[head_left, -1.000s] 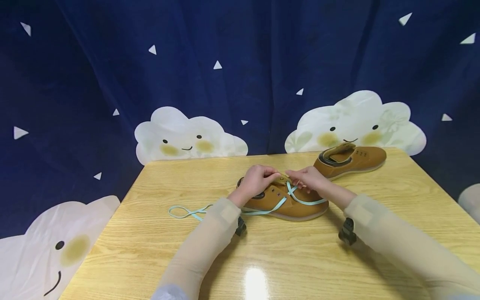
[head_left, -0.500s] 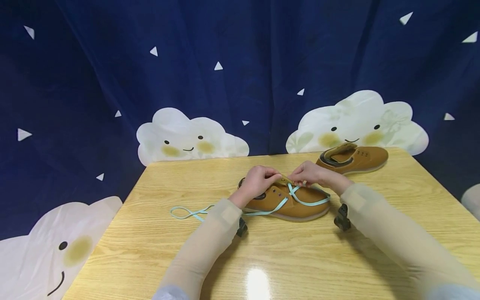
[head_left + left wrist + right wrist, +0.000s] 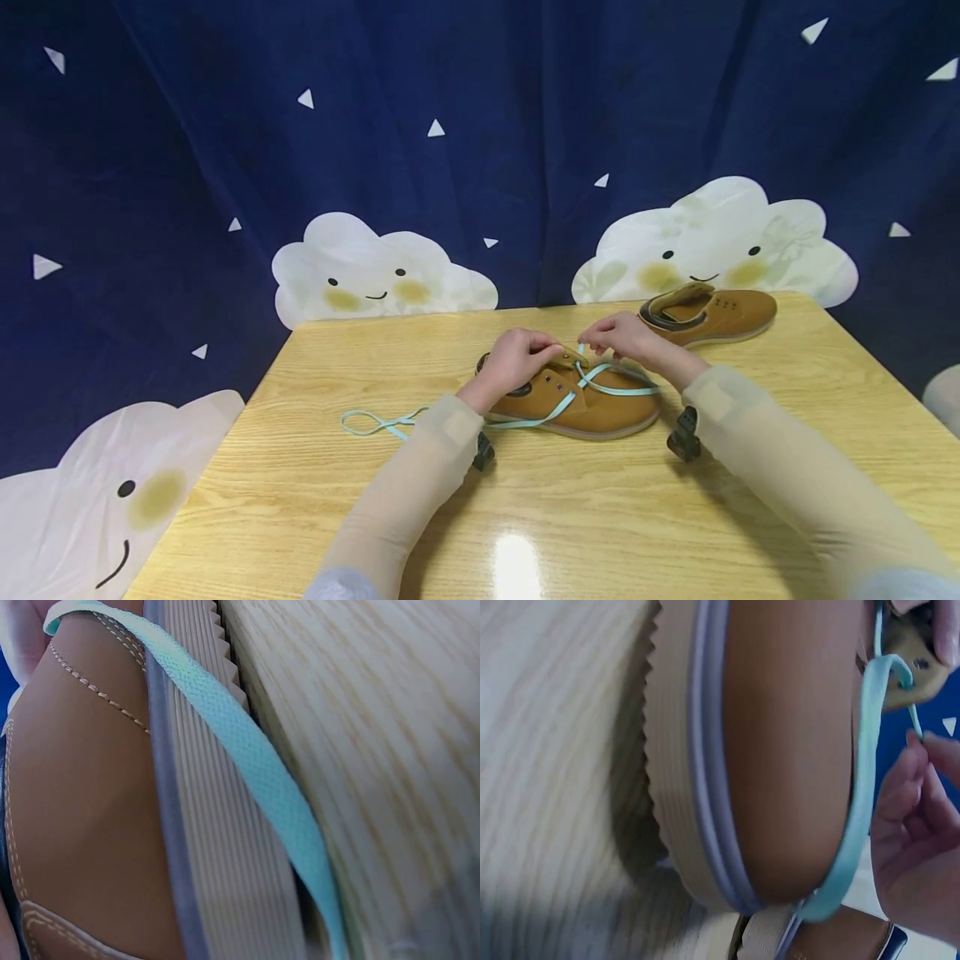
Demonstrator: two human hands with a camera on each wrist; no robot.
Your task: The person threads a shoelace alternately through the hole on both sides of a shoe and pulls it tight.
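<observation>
A brown shoe (image 3: pixel 618 408) lies on the table with its toe to the right. A flat mint-green shoelace (image 3: pixel 558 408) crosses its front. My left hand (image 3: pixel 513 367) pinches the raised far eyelet flap (image 3: pixel 928 681) between thumb and fingers. Through a hole in that flap runs the lace, and my right hand (image 3: pixel 624 339) pinches its short end just beyond the leather. In the right wrist view the lace's slack hangs in a long loop along the shoe's side. The left wrist view has the near side of the shoe, with lace trailing over the sole.
A second brown shoe (image 3: pixel 738 317), with no lace in its eyelets, stands at the back right of the wooden table (image 3: pixel 585 517). Left of the worked shoe, a loop of the lace lies on the tabletop. A dark blue curtain (image 3: pixel 517 150) hangs behind the table.
My right hand dipped to the far flap, then rose slightly with the lace end now drawn out through the hole. The left hand keeps its grip on the flap.
</observation>
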